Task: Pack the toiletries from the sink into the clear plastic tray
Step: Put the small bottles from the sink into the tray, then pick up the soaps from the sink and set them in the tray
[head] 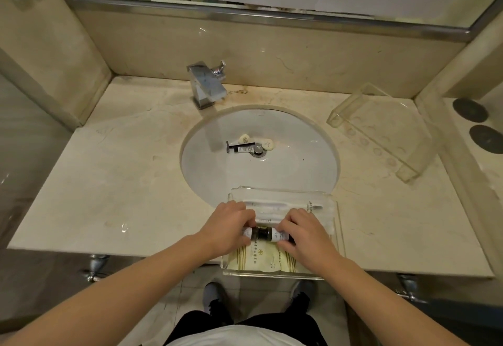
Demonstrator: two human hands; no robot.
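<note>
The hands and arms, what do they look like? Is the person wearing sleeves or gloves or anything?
The left hand and right hand are bare: no gloves, and no rings, watch or bracelets that show. Both forearms are bare as far as the picture shows, with no sleeves in view.

Surface (114,171): veined beige marble, stained. Faucet (206,84): polished chrome. Sink basin (296,152): glossy white ceramic. Tray (336,226): clear plastic.

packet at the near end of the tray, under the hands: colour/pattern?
Pale yellow packet with olive-green streaks and a small printed emblem; head view only.
</note>
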